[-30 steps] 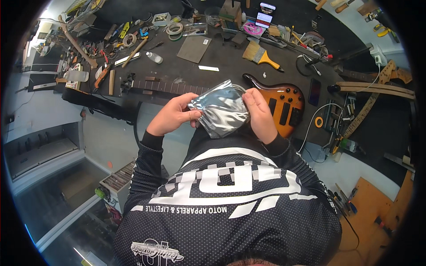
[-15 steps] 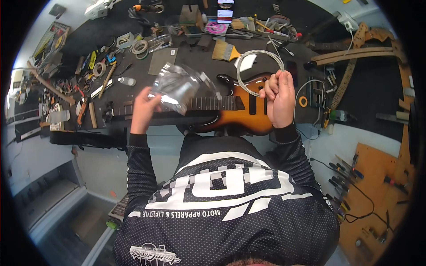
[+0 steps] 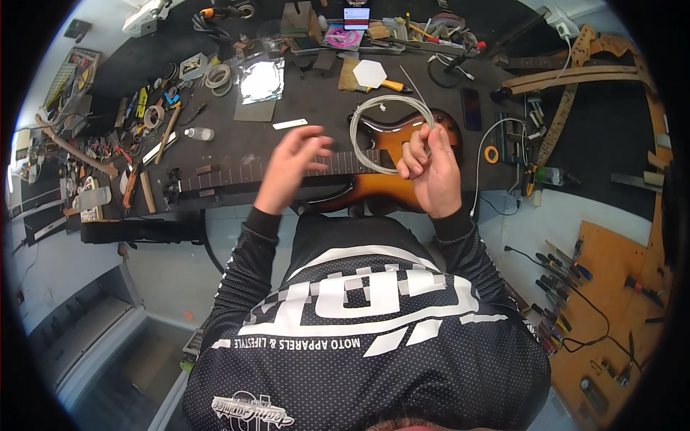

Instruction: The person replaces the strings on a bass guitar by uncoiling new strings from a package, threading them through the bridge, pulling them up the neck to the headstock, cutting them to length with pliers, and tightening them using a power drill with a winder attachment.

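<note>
A coil of bass guitar strings (image 3: 358, 147) hangs in loops from my right hand (image 3: 438, 172), pinched between thumb and fingers. One stiff string end sticks up beyond the coil. Beneath it on the workbench lies a sunburst electric bass (image 3: 388, 190), its body under my right hand and its neck (image 3: 248, 174) stretching left. My left hand (image 3: 291, 167) is empty, fingers apart, above the neck and short of the coil. A shiny clear plastic bag (image 3: 261, 80) lies farther back, partly over a grey sheet (image 3: 253, 111).
Behind the coil lie a wide paintbrush (image 3: 352, 75), a white hexagonal piece (image 3: 370, 73) and a dark phone (image 3: 471, 109). Tape rolls (image 3: 218, 79), a small bottle (image 3: 199, 133) and many hand tools crowd the left side. A white cable (image 3: 481, 154) curves at the right.
My left hand has let go of the plastic bag, which now lies at the back of the bench, and has come back toward the coil. My right hand has moved slightly left with the strings.
</note>
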A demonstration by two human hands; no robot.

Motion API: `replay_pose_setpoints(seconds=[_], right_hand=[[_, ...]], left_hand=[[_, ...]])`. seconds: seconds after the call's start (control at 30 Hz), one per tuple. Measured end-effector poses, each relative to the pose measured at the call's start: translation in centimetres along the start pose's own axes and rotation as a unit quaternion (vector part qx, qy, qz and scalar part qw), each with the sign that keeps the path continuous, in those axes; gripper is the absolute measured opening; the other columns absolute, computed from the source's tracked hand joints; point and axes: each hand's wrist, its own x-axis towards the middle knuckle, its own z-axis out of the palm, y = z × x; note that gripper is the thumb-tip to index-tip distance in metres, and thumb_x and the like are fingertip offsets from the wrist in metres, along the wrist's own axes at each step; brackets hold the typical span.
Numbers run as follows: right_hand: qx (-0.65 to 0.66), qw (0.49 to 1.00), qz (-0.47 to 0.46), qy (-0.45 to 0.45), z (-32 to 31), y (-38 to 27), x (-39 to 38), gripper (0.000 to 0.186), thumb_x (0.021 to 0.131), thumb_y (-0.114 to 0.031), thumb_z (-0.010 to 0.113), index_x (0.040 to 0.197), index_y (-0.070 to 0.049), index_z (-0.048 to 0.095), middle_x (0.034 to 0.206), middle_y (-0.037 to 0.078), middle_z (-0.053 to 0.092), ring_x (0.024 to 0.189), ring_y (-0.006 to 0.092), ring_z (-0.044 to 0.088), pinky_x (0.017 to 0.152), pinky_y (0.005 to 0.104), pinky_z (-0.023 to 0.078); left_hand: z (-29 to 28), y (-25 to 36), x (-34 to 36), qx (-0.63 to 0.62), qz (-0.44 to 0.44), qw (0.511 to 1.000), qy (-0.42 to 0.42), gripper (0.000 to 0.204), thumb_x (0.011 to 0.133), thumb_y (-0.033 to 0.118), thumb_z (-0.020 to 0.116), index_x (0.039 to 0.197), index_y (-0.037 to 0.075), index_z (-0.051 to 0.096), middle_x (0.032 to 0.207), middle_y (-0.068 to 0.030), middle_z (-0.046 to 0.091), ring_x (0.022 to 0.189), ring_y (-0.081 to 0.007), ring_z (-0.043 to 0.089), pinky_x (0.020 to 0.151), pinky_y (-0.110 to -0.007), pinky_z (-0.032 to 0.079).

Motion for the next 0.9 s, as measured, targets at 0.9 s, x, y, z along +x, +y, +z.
replay_pose_setpoints(seconds=[0.9], right_hand=[[-0.292,0.936,0.14,-0.137,1.6,-2.2,-1.1,0.015,0.105,-0.013,0.077,0.107,-0.002,0.068,0.097,-0.002,0.068,0.086,0.0032,0.062,0.074,0.0222,0.05]], left_hand=[[7.5,2.4,-7.8,-0.095,0.073,0.992,-0.041,0.025,0.119,0.023,0.052,0.117,0.0,0.063,0.076,0.0057,0.046,0.066,-0.005,0.037,0.063,-0.025,0.034]])
